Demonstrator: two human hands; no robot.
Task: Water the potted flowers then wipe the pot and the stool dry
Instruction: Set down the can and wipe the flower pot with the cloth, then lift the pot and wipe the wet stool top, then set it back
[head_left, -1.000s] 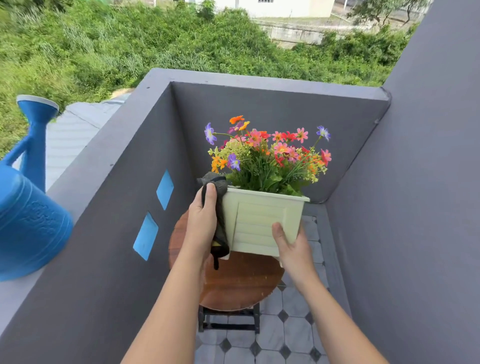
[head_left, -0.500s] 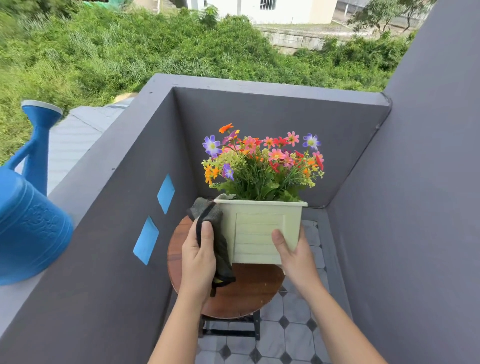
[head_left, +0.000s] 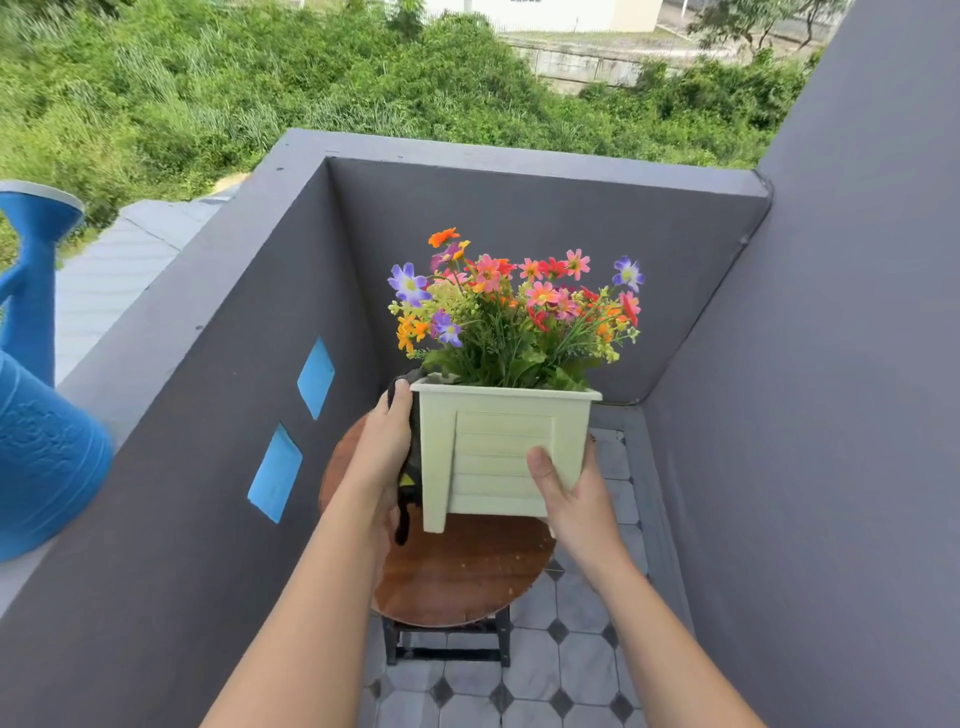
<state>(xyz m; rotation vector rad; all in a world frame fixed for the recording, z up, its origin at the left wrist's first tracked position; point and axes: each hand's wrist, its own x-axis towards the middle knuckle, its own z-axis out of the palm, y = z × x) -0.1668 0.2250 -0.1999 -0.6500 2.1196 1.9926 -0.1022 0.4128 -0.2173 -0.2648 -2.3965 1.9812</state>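
both forearms extend forward, bare. left hand (head_left: 382, 452) is raised, fingers straight and pointing up, palm turned inward. right hand (head_left: 571, 493) is cupped, thumb lying upward, fingers curled out of view.

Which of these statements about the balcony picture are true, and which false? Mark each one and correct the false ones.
1. The left hand presses a dark cloth against the pot's side. True.
2. The blue watering can stands on the stool. False: it sits on the wall ledge at the left.
3. The right hand grips the pot's lower right corner. True.
4. The pot is round and red. False: it is square and pale cream.
5. The stool seat is round and brown. True.
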